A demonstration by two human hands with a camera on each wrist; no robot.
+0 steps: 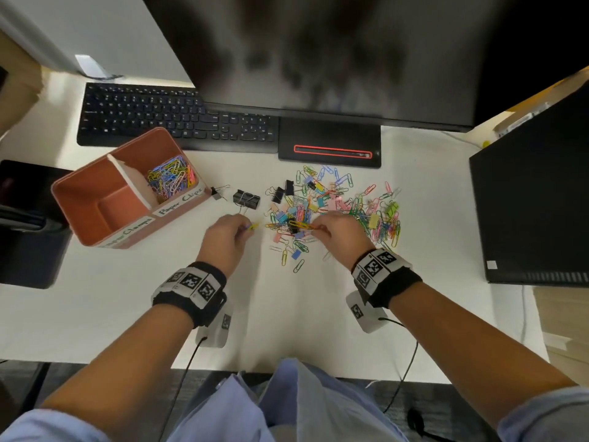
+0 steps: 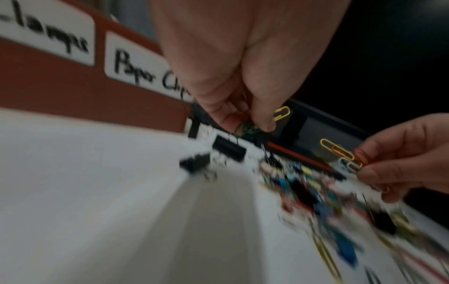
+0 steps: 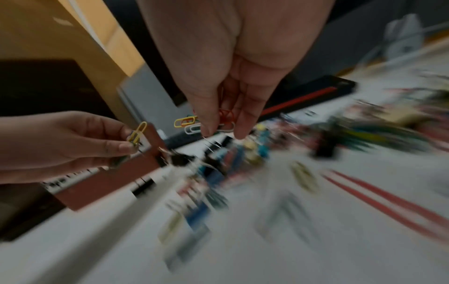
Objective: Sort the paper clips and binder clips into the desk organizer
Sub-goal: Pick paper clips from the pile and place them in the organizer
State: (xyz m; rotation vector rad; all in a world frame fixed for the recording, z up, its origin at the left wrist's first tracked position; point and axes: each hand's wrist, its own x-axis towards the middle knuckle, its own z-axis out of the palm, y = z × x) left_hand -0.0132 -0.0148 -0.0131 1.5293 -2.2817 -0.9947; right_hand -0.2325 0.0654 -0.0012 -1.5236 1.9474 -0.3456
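My left hand [image 1: 227,235] pinches a few paper clips [image 2: 282,113] between thumb and fingertips, 1 yellow clip sticking out and some green ones bunched below it, held just above the white desk [image 1: 127,307]. My right hand [image 1: 338,232] pinches its own small bunch of clips [image 1: 301,225], with yellow, orange and white ones fanning out toward the left; the wrist views are blurred, so I cannot count them exactly. That hand sits at the near edge of a loose pile of colored paper clips and binder clips [image 1: 338,202] spread over the desk. To the left stands a brown organizer [image 1: 95,199] with 2 compartments: the right one, labeled "Paper Clips", holds a heap of colored clips [image 1: 170,180]. A few black binder clips [image 1: 246,199] lie between the organizer and the pile. A black keyboard [image 1: 165,118] lies behind.
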